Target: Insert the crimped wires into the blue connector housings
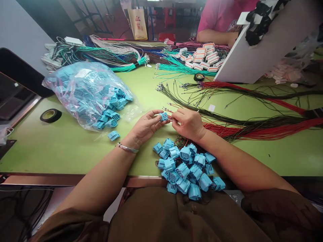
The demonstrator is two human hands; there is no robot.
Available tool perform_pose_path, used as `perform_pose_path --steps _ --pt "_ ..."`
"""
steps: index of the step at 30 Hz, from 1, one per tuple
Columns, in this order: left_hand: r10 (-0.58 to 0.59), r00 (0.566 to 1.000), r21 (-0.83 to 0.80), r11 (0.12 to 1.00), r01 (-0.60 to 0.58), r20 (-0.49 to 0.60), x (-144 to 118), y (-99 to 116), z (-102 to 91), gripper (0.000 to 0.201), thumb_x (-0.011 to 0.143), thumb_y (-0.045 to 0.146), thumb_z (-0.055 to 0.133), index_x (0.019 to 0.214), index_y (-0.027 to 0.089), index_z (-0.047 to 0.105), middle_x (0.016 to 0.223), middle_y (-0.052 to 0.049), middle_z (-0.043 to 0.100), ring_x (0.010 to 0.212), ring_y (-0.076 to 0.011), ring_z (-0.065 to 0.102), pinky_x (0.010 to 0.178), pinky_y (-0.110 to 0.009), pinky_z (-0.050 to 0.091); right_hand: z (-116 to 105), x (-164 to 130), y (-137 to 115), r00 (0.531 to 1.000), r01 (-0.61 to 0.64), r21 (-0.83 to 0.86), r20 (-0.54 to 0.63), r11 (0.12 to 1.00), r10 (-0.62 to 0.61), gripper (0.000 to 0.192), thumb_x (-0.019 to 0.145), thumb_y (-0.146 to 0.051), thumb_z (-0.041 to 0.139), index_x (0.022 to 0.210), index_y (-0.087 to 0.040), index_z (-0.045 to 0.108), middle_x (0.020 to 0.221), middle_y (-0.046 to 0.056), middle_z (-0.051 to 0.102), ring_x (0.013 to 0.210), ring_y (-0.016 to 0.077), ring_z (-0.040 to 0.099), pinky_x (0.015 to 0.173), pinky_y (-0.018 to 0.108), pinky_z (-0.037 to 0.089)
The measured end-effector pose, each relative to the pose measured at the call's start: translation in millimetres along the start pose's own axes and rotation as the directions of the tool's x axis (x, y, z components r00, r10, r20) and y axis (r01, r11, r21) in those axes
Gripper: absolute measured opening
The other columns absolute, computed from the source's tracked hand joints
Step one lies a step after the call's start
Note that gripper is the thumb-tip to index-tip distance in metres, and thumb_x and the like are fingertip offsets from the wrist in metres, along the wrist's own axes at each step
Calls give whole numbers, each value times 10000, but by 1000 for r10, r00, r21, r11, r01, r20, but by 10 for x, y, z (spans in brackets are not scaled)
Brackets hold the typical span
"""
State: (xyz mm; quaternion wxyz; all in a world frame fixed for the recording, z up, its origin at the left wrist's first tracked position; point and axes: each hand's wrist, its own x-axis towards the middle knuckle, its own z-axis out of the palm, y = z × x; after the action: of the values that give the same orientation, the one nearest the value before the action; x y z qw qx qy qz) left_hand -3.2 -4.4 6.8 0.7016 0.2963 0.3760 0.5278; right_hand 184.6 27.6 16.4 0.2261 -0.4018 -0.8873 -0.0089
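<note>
Between the fingers and thumb of my left hand (147, 126) is a light-blue connector housing (163, 116). Close on its right, my right hand (188, 123) pinches a thin red wire (169, 117), whose end is at the connector; whether it sits inside a hole I cannot tell. Below my hands lies a pile of blue connectors (183, 169) with wires on them, at the table's front edge. Red wires (237, 131) and black wires (224, 117) run in bundles to the right, their terminal ends near my right hand.
A clear plastic bag (83, 90) of blue connectors spills open at left, with one loose connector (113, 135) in front. Black tape rolls (50, 115) lie about. Behind are green wire bundles (126, 67), white connectors (207, 57) and an upright white panel (252, 53). Another person's arm (217, 36) rests across the table.
</note>
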Motion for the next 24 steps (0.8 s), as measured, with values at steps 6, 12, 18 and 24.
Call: perform_pose_path --steps 6,12,18,24 --pt "51 998 61 997 -49 -38 4 -24 -5 319 658 218 862 918 159 687 921 -38 746 862 -151 714 834 -270 563 23 2 10 999 41 -83 -3 996 -41 196 864 -203 496 845 -158 686 809 76 673 745 186 531 635 320 272" --pt "163 979 155 977 -144 -119 10 -82 42 361 590 238 899 882 150 705 839 -24 741 816 -136 698 828 -278 547 68 -11 27 989 117 -150 -70 982 -129 178 854 -170 493 839 -152 670 785 76 664 755 191 534 646 321 271" --pt "129 989 181 977 -114 -73 2 -88 23 359 595 266 896 878 144 711 903 -58 758 865 -171 709 873 -340 548 119 4 106 982 181 -45 -41 982 -183 177 882 -166 486 831 -147 654 778 67 667 738 175 543 659 297 309" --pt "180 979 281 948 -147 -96 15 -125 17 392 593 290 898 908 137 722 887 -66 760 837 -162 697 854 -317 541 169 -3 127 984 179 16 -29 984 -178 154 868 -171 500 809 -152 641 777 71 669 711 175 544 655 297 326"
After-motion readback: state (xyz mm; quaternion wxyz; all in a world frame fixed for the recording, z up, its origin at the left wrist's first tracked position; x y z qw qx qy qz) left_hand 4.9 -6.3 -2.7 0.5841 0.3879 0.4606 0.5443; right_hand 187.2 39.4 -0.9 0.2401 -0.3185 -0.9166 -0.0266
